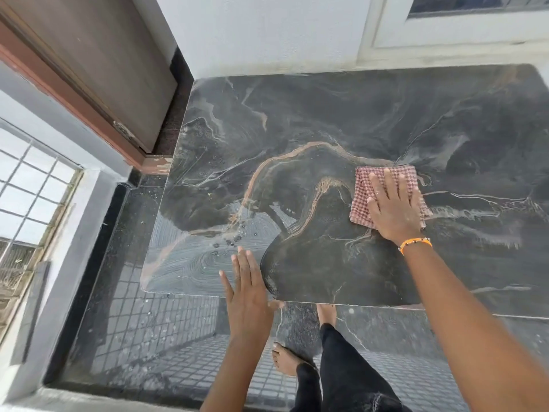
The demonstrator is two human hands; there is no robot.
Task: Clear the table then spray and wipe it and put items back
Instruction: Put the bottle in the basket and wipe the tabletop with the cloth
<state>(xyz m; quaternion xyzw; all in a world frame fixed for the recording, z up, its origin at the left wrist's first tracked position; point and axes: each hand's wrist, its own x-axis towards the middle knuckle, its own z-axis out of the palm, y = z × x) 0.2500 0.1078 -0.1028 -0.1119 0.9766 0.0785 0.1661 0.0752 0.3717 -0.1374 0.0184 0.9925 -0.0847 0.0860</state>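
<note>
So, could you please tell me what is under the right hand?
The right hand lies flat on a red checked cloth, which rests on the dark marble table. The tabletop beneath the cloth is hidden.

Single head cam, wide-angle, looking steeply down and forward over the worktop from its near edge. Close range: both forearms enter from the bottom, floor at lower left, wall on top.

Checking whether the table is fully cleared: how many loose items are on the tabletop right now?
1. Only the red checked cloth lies on the marble table, right of centre, pressed flat under the right hand. The table's right end runs out of frame, so something could be hidden there.
</note>
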